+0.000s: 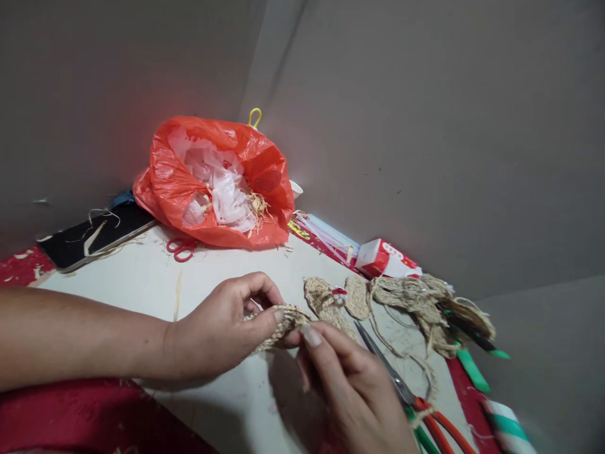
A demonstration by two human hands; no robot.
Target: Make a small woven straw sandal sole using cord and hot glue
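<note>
My left hand (222,331) pinches a small woven straw piece (282,323) between thumb and fingers above the white board (142,277). My right hand (352,381) meets it from the right, fingertips closed on the same woven piece. Just beyond lie another small woven straw piece with a red and white bit on it (326,299), a flat straw coil (358,296) and a tangle of straw rope (420,302). Scissors with red and green handles (401,388) lie under my right hand's far side.
A red plastic bag (212,183) holding white plastic and straw sits at the back by the grey wall. Small red scissors (181,248) lie in front of it, a black phone (94,234) to the left, a red and white box (385,258) and green-handled tools (472,369) to the right.
</note>
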